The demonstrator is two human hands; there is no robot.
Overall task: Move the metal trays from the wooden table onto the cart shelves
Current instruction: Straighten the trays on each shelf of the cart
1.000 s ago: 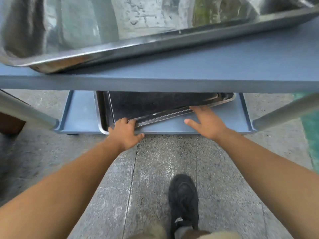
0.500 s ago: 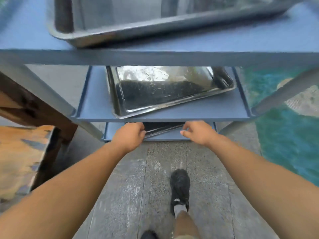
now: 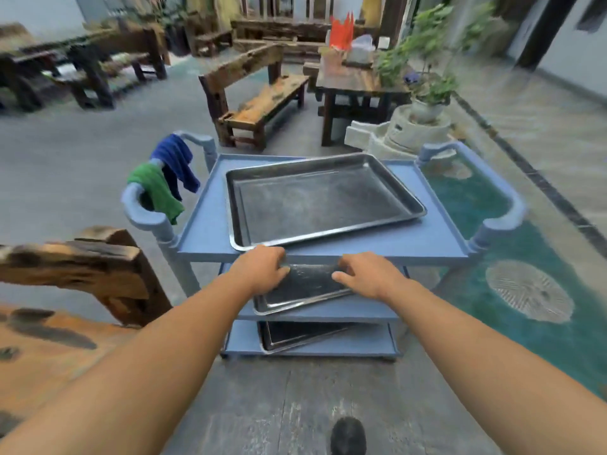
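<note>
"While both hands hang at the near edge of the blue three-shelf plastic cart (image 3: 437,244), how are the fingers set?"

"Curled on both. The left hand (image 3: 259,272) sits against the front lip of the cart's top shelf, its fingers (image 3: 278,256) bent downward and the thumb over the middle shelf. The right hand (image 3: 369,275) is beside it, its fingers (image 3: 347,262) bent towards the same lip. I cannot tell whether either hand grips anything or merely touches; the picture is smeared there."

"And the trays?"

"Three are on the cart. A large rectangular silver metal tray (image 3: 322,198) lies flat on the cart's top shelf, skewed, its near corner just beyond the left knuckles. A second metal tray (image 3: 302,290) lies on the middle shelf, directly below and between the two hands, also skewed. A darker metal tray (image 3: 295,336) lies on the bottom shelf."

"Anything in them?"

"Nothing shows in the top one; the other two are partly hidden."

"What else is by the cart?"

"A blue cloth (image 3: 174,162) and a green cloth (image 3: 157,192) are draped over its left handle, and a rough wooden desk (image 3: 49,339) stands to its left."
</note>
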